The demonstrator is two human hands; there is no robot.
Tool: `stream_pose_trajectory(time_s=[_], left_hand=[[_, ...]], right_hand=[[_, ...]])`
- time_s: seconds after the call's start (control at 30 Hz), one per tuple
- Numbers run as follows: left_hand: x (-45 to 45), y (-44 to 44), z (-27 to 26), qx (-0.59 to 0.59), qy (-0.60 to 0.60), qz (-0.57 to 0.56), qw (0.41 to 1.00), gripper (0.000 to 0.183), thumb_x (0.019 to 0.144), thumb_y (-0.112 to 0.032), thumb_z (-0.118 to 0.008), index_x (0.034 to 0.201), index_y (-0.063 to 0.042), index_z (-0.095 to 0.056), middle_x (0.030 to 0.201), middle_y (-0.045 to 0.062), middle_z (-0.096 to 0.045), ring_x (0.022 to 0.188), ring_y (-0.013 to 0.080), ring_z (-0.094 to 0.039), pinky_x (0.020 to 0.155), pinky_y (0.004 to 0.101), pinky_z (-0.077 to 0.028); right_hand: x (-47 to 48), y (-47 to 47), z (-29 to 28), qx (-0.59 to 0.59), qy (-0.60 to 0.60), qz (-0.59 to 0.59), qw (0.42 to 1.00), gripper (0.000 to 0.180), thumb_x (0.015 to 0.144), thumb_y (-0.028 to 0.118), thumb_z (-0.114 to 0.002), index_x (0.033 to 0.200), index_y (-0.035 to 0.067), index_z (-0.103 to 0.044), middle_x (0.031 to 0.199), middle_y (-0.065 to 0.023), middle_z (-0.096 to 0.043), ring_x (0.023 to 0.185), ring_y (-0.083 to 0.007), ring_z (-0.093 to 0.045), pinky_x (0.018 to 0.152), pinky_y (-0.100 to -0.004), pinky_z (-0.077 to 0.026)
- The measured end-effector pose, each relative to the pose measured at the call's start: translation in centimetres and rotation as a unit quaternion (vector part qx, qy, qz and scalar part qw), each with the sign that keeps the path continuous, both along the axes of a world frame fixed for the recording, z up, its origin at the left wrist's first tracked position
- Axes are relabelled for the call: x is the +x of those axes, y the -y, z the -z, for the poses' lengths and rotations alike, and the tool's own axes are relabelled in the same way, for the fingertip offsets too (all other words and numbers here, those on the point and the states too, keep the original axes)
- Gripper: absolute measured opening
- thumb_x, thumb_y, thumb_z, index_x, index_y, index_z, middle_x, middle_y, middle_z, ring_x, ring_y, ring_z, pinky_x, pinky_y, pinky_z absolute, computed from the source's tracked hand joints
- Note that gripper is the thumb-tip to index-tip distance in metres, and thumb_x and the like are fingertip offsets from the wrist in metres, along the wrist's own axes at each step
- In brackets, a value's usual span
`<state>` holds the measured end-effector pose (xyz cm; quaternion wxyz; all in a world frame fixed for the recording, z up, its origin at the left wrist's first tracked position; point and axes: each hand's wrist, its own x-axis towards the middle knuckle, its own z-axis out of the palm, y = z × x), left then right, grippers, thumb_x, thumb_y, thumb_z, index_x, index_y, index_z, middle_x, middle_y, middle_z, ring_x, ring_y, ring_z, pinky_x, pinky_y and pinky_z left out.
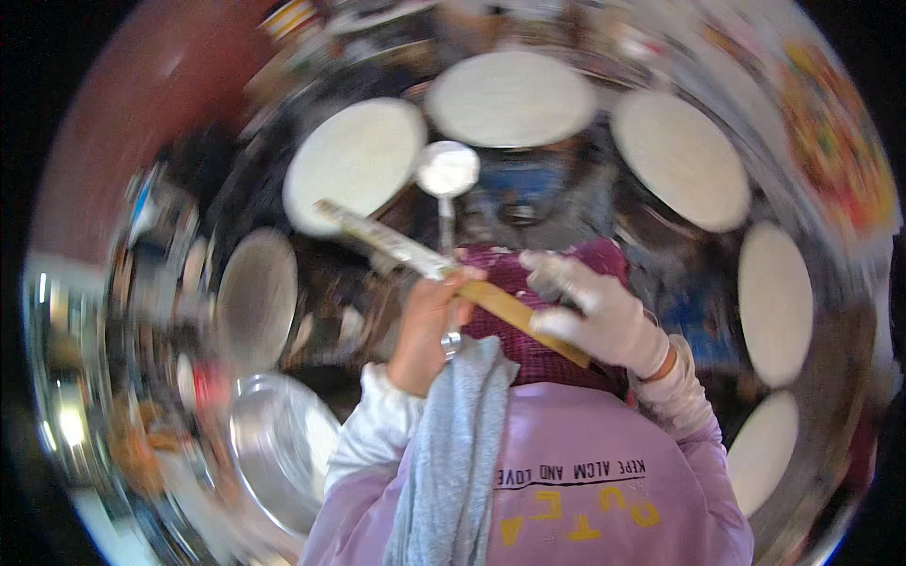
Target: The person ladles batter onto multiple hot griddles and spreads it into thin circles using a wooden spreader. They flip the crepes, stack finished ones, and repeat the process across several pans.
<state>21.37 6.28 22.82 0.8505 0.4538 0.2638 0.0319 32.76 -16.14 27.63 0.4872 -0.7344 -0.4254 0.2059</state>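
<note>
My bare left hand point(428, 329) grips a metal ladle point(446, 219) and a long flat wooden stick point(495, 304) together. White matter fills or coats the ladle's round bowl, and white residue covers the stick's far half. My right hand point(601, 311), in a white glove, is beside the stick's near end with thumb and fingers apart; its thumb overlaps the stick, but contact is unclear. Ahead, several round white discs curve around me, among them a left one point(357, 163), a middle one point(513, 99) and a right one point(679, 159). Motion blur hides their surface detail.
A shiny metal basin point(258, 424) with white contents stands at my left, beside a greyer disc point(258, 297). More white discs point(775, 304) line the right side. A grey-blue towel point(449, 439) hangs down my front. Blurred multicoloured items point(835, 141) lie at the far right.
</note>
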Motion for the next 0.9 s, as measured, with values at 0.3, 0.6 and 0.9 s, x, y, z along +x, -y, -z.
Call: stream_pose_trajectory(time_s=[0.3,0.6,0.9], left_hand=[[-11.0,8.2,2.5,0.016,0.013,-0.435,0.900,0.015,0.096,-0.020,-0.063,0.099,-0.008,-0.055,0.091,0.009,-0.070,0.044,0.0054,-0.047,0.038,0.0184,-0.035],[-25.4,11.6,6.5,-0.049,0.059,-0.677,0.732,0.027,0.100,-0.022,-0.049,0.121,-0.004,-0.049,0.111,0.021,-0.068,0.048,0.0081,-0.050,0.041,0.0187,-0.042],[-43.6,15.9,17.6,-0.099,-0.115,-0.804,0.575,0.019,0.101,-0.023,-0.047,0.105,-0.005,-0.052,0.075,0.005,-0.056,0.051,0.0106,-0.048,0.042,0.0218,-0.041]], right_hand=[[-4.9,-8.8,6.0,-0.008,-0.016,-0.319,0.948,0.063,0.092,0.014,-0.062,0.149,0.007,-0.036,0.115,-0.0163,-0.064,0.101,-0.0272,-0.065,0.083,-0.0356,-0.052],[-10.4,-16.8,4.4,-0.272,-0.314,-0.353,0.838,0.047,0.097,0.014,-0.051,0.143,0.007,-0.043,0.081,-0.0059,-0.064,0.051,-0.0107,-0.058,0.039,-0.0231,-0.045],[-24.9,-26.5,12.5,-0.478,-0.316,-0.501,0.649,0.049,0.097,0.022,-0.054,0.144,0.009,-0.044,0.079,-0.0062,-0.062,0.054,-0.0120,-0.057,0.040,-0.0243,-0.044]])
